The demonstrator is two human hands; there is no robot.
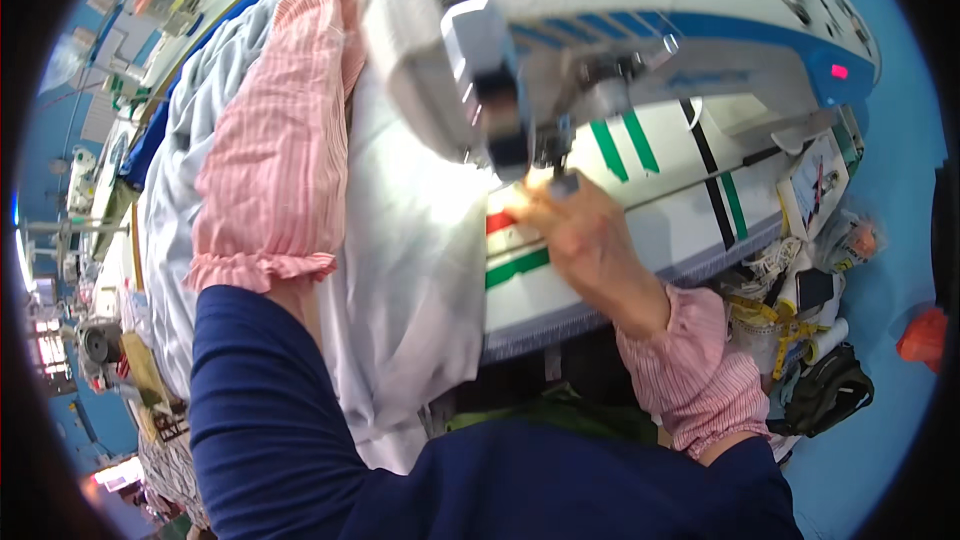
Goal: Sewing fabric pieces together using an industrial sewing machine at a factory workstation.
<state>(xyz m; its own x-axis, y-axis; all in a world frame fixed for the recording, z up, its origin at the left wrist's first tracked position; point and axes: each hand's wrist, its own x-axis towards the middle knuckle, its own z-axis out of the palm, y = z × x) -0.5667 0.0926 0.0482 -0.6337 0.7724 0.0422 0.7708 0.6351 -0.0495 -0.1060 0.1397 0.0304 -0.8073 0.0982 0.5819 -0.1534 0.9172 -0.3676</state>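
Observation:
A white and blue sewing machine (630, 70) spans the top of the view, its lit needle area above the bed. My right hand (590, 240) is at the needle, fingers bent together beside the presser foot; the fingertips are blurred, and what they pinch, if anything, cannot be made out. Pale grey-white fabric (415, 270) lies left of the needle and drapes down over the near table edge toward my lap. My left arm, in a pink striped sleeve cover (275, 130), reaches forward over this cloth. Behind the machine head, my left hand is almost wholly hidden.
Green tape strips (520, 267) and a red one (499, 222) mark the white machine table (560, 290). At right are a yellow tape measure (790, 345), a black bag (828, 390) and small items. Other machines (100, 340) stand at left.

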